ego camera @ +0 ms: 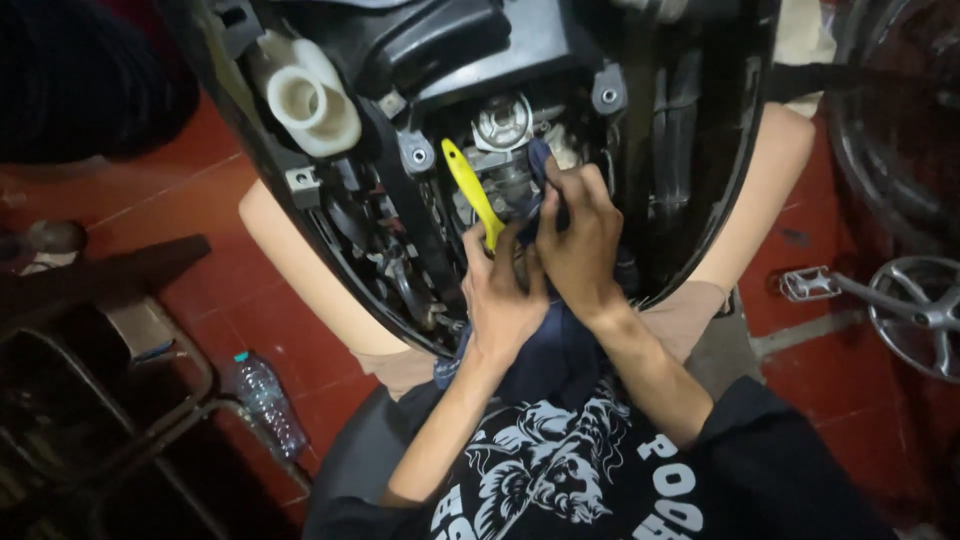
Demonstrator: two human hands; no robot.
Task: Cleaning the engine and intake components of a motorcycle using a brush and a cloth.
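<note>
I look down into an open black scooter body (700, 200) with engine parts inside. My left hand (500, 300) grips a yellow-handled tool (470, 190) that points up and left toward a metal engine part (502, 122). My right hand (580, 240) presses a dark blue cloth (540, 160) against that same area, just right of the yellow handle. Both hands touch each other over the engine bay. The tool's working tip is hidden behind my fingers.
A white plastic duct (305, 95) sits upper left in the bay. A plastic bottle (265, 400) lies on the red tile floor by a dark metal frame (110, 400). A bicycle pedal and crank (880, 295) stand at right.
</note>
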